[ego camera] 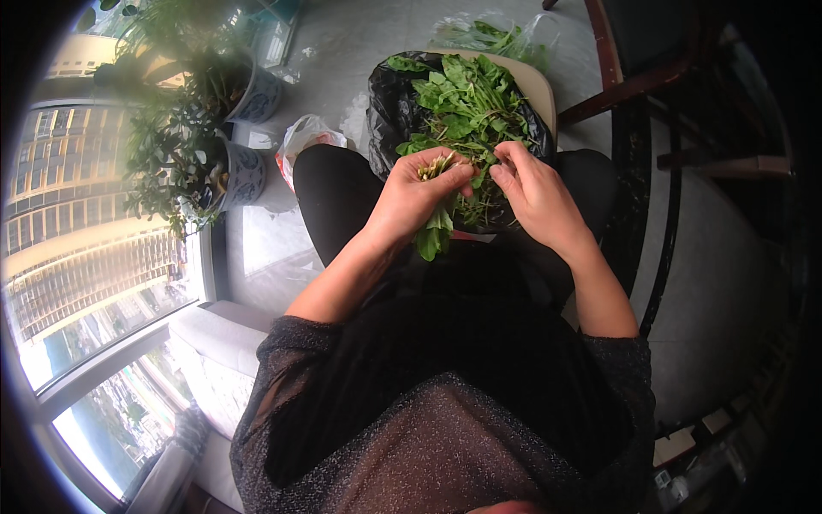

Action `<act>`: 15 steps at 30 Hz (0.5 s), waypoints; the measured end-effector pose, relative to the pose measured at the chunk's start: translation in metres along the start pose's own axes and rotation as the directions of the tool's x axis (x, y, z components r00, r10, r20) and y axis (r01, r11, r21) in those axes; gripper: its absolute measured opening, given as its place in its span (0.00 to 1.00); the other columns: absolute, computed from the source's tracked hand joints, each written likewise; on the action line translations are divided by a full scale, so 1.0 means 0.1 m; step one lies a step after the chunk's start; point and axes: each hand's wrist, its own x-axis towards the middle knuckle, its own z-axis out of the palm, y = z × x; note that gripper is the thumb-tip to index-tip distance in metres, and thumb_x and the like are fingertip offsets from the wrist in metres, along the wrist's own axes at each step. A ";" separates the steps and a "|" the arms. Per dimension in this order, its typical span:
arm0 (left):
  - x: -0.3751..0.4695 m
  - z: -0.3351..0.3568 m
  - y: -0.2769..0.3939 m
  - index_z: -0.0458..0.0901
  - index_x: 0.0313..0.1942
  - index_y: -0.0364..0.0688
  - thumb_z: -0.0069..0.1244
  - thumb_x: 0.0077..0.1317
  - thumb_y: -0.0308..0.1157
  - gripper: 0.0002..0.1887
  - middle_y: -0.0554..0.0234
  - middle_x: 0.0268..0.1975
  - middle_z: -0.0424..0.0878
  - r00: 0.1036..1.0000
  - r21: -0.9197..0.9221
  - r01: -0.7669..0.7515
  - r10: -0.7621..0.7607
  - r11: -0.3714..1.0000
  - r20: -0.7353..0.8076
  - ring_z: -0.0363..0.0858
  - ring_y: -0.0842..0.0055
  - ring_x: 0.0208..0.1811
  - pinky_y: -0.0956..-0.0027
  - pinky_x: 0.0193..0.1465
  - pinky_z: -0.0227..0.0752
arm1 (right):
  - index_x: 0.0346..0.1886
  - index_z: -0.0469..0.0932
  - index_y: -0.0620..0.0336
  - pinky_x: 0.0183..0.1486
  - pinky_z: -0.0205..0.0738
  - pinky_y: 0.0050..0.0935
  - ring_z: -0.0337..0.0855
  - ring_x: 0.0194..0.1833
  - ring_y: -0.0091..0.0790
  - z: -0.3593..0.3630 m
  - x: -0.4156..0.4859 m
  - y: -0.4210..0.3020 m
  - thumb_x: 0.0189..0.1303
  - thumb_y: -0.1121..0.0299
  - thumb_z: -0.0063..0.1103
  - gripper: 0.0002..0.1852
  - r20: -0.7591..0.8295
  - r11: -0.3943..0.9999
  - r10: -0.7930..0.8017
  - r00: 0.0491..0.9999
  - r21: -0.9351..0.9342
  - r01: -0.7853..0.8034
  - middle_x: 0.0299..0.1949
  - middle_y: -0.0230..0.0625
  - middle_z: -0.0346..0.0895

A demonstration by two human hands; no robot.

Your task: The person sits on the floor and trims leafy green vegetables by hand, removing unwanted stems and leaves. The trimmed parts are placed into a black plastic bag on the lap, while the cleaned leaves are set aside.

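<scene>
My left hand (424, 183) is closed around a bunch of leafy greens (435, 234); the cut stem ends stick up above the fingers and the leaves hang below the palm. Close on its right is my right hand (523, 183), thumb and forefinger near each other; whether something thin is between them I cannot tell. Both hands are over the near part of a pile of leafy greens (459, 96) with loose stems, lying on a black plastic bag (392, 106). The bag rests on a beige stool or chair seat (542, 87) between my knees.
A clear plastic bag with greens (507, 40) lies beyond the seat. A white and red plastic bag (311, 133) is beside my left knee. Potted plants in blue and white pots (244, 170) stand at the left by the window. A dark wooden chair (616, 96) is at the right.
</scene>
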 end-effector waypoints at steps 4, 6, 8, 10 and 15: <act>0.00 -0.03 -0.04 0.85 0.43 0.36 0.55 0.71 0.29 0.06 0.71 0.31 0.84 0.998 0.023 -0.039 0.040 0.999 -0.056 0.77 0.89 0.33 0.81 0.37 0.70 | 0.58 0.73 0.66 0.45 0.77 0.41 0.84 0.43 0.51 0.02 -0.04 -0.11 0.73 0.71 0.50 0.14 -0.061 0.987 -0.157 0.986 -0.051 0.154 0.41 0.46 0.80; 0.01 -0.05 -0.04 0.83 0.45 0.36 0.54 0.72 0.29 0.07 0.70 0.32 0.84 0.997 0.054 -0.047 0.050 0.997 -0.055 0.79 0.89 0.33 0.82 0.37 0.72 | 0.57 0.74 0.67 0.41 0.77 0.43 0.84 0.39 0.50 0.04 -0.05 -0.13 0.73 0.68 0.50 0.15 -0.045 0.973 -0.211 0.976 -0.107 0.206 0.40 0.45 0.80; 0.01 -0.05 -0.04 0.82 0.46 0.36 0.54 0.72 0.29 0.07 0.70 0.32 0.84 0.997 0.074 -0.059 0.063 0.995 -0.051 0.79 0.89 0.33 0.82 0.36 0.72 | 0.56 0.74 0.68 0.40 0.77 0.42 0.84 0.38 0.49 0.07 -0.06 -0.13 0.73 0.69 0.51 0.14 -0.044 0.972 -0.215 0.976 -0.109 0.210 0.39 0.45 0.80; 0.00 -0.04 -0.04 0.82 0.46 0.36 0.54 0.72 0.29 0.07 0.70 0.32 0.85 0.996 0.084 -0.079 0.083 0.993 -0.046 0.79 0.89 0.33 0.82 0.37 0.72 | 0.55 0.75 0.68 0.40 0.77 0.42 0.84 0.38 0.49 0.09 -0.06 -0.12 0.72 0.70 0.51 0.14 -0.051 0.970 -0.221 0.974 -0.110 0.215 0.39 0.45 0.80; -0.03 0.00 -0.01 0.84 0.43 0.33 0.55 0.70 0.27 0.06 0.70 0.31 0.84 0.993 0.119 -0.085 0.095 0.989 -0.077 0.78 0.89 0.34 0.80 0.39 0.71 | 0.55 0.75 0.68 0.39 0.76 0.42 0.84 0.38 0.49 0.10 -0.06 -0.12 0.71 0.72 0.53 0.13 -0.070 0.961 -0.245 0.967 -0.146 0.233 0.38 0.45 0.80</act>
